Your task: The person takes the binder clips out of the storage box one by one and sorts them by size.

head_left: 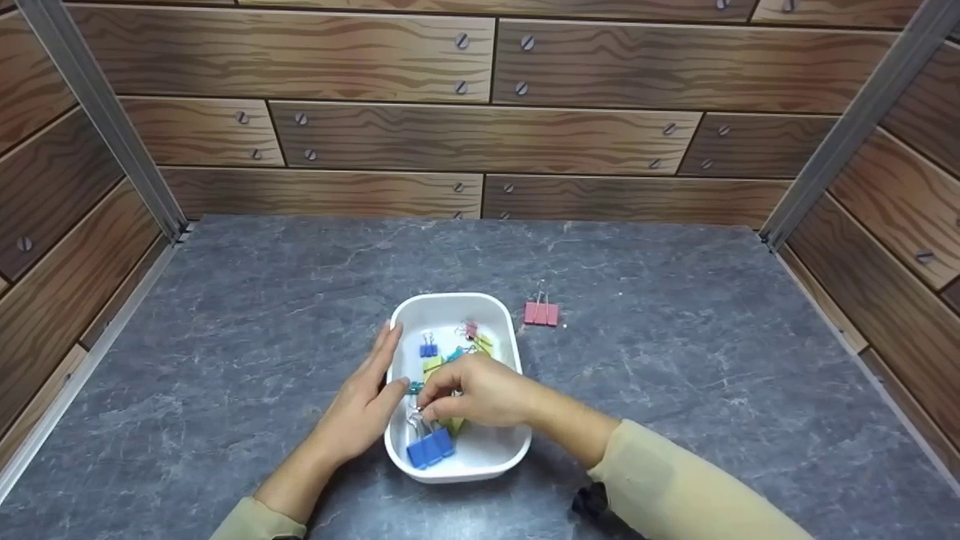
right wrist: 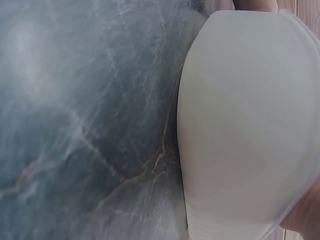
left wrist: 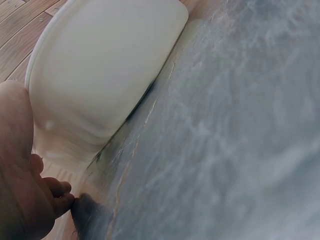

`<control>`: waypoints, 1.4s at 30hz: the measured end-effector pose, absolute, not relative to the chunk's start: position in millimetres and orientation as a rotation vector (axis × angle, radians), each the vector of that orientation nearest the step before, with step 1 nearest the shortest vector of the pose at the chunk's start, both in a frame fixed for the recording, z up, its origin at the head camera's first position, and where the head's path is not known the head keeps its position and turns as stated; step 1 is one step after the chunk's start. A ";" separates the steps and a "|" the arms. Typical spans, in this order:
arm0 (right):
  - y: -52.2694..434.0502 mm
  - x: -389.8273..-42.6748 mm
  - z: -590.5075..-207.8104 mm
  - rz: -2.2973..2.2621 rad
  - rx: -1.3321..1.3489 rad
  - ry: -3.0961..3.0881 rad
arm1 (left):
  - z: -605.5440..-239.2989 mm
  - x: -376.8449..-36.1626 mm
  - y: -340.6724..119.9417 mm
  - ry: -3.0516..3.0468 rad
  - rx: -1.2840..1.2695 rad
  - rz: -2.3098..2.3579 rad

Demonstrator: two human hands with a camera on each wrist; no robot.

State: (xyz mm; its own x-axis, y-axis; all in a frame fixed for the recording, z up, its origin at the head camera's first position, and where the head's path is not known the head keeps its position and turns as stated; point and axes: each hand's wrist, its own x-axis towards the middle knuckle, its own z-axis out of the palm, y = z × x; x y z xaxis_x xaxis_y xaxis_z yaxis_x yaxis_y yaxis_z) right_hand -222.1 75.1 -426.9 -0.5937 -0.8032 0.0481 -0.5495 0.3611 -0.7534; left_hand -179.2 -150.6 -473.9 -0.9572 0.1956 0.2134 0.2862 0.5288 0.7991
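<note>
Left hand [head_left: 361, 409] straight-fingered along the left of a white tub [head_left: 487, 450], right hand [head_left: 478, 390] curled by a large blue clip [head_left: 430, 448] inside, near left, grip unclear, pink clip [head_left: 541, 314] on worktop [head_left: 675, 330], right of tub

The counter [head_left: 292, 307] has a grey, stone-patterned top crossed by pale veins, with finer brownish lines showing at close range in both wrist views; the surface appears level, and light reflects off its near portion; a white tray [head_left: 455, 472], rounded at the corners, rests directly on it near the middle, long sides running front to back; a red binder clip [head_left: 541, 314] sits on the counter just beside the tray's far right corner, not touching it, wire handles pointing away from me; a small white speck [head_left: 565, 326] lies near the clip.
</note>
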 end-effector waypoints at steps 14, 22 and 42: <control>74.9 -221.1 -425.6 -1.131 -1.181 2.240 | -474.4 -179.1 -150.2 -2.649 -0.429 -1.403; 77.3 -217.0 -421.0 -1.164 -1.203 2.225 | -475.0 -179.1 -151.0 -2.651 -0.432 -1.400; 149.1 -229.0 -361.4 -1.558 -1.048 2.276 | -474.6 -178.7 -150.4 -2.665 -0.412 -1.418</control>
State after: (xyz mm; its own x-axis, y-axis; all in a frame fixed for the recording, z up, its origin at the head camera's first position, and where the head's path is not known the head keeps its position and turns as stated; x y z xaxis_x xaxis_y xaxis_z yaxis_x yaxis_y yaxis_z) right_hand -229.0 149.1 -361.4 -0.7317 -0.6434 0.2253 -0.4428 0.1973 -0.8747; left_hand -178.7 -150.4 -474.6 -0.9592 0.1919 0.2078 0.2796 0.5312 0.7998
